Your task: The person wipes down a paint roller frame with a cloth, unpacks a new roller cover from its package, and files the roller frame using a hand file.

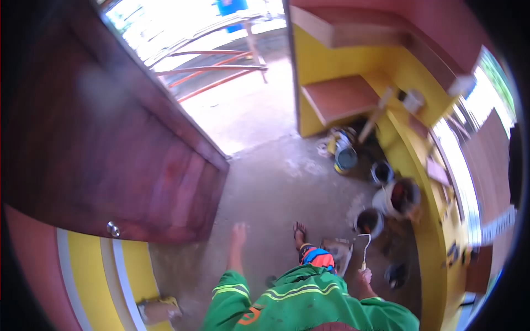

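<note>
My right hand [365,275] is closed around the handle of a paint roller [366,251]. Its thin bent wire frame points away from me, and a roller sleeve cannot be made out on it. Just beyond the wire stands a bucket [369,222] with dark contents. My left hand [238,232] hangs over the floor, blurred, and its fingers cannot be made out. Nothing visible is held in it. Beneath my right forearm's side lies a flat, worn pale board or tray [338,252], partly hidden by my clothing.
To the left a dark wooden door [127,149] stands open onto a bright doorway with a wooden trestle [221,69]. Several buckets [386,199] line the yellow wall [428,215] on the right. A brown shelf [342,97] juts out at the back; a stick [375,116] leans near it.
</note>
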{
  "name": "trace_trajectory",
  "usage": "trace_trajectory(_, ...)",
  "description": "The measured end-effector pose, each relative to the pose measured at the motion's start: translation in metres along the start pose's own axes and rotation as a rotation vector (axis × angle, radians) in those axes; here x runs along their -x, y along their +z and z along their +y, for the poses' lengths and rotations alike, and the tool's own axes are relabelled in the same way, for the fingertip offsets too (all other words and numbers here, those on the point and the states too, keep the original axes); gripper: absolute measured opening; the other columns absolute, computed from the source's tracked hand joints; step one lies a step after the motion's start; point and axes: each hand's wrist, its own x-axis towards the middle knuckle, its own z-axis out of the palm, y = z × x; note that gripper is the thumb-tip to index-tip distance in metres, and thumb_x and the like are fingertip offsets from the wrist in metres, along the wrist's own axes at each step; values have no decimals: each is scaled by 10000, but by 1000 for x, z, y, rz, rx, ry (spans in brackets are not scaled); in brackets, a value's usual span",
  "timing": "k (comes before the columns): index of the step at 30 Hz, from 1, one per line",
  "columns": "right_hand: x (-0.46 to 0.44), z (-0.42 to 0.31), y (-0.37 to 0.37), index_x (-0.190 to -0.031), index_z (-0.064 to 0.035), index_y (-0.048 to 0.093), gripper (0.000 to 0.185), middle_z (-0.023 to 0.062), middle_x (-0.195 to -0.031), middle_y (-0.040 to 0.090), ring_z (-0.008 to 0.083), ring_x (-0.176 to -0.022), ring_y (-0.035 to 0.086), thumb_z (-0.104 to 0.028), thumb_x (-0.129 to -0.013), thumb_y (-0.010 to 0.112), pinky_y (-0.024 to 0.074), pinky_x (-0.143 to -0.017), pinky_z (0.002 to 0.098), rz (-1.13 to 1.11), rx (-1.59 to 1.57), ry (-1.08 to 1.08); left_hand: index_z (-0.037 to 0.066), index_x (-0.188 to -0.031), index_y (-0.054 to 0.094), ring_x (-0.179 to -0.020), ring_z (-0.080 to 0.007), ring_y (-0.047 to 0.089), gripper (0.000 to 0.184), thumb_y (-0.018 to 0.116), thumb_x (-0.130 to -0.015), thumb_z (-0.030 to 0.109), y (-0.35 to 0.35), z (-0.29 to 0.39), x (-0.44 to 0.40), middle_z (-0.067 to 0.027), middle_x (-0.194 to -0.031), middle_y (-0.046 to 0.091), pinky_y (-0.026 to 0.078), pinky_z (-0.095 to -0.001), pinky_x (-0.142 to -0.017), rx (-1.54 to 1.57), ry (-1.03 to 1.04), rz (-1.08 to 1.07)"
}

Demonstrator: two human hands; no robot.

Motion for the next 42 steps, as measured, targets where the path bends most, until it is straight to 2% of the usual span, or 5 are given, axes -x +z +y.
trace_trajectory(14,-99,-706,61,-1061,21,640,454,283,-960,669,437,-943,649,-305,-748,684,509,-816,489,-385,-70,-873,25,-974,641,-711,-238,681,295,451,-971,250,-41,-31,-79,-108,-851,681,551,-364,-592,29,-687,51)
trace_trajectory(18,-98,-791,89,-1011,31,613,375,210,-773,655,324,-702,661,-253,-775,682,515,-661,450,-230,-190,-994,57,-1017,647,-902,-372,663,240,493,-930,220,-49,10,-232,-190,-973,662,551,-497,-754,-911,33,-62)
trace_trajectory(31,-102,-1136,-18,-1022,22,618,327,279,-856,638,407,-825,642,-234,-821,644,487,-731,463,-106,-396,-859,-20,-1057,606,-772,-202,682,302,525,-985,261,-96,473,-790,-131,-900,706,517,-338,-671,189,184,126)
trace_trajectory(40,-191,-1340,-60,-1003,38,611,331,280,-834,638,431,-825,642,-245,-835,640,489,-726,462,-227,-544,-772,-7,-985,603,-675,-255,668,398,394,-990,331,-38,297,-895,-148,-886,696,531,-372,-542,68,-448,-181)
trace_trajectory(42,-211,-1376,-58,-1003,45,612,333,276,-844,645,427,-840,646,-242,-838,648,489,-739,467,-114,-573,-803,17,-1034,621,-706,-253,670,374,427,-985,333,-38,301,-911,-137,-899,699,542,-403,-595,-681,92,-407)
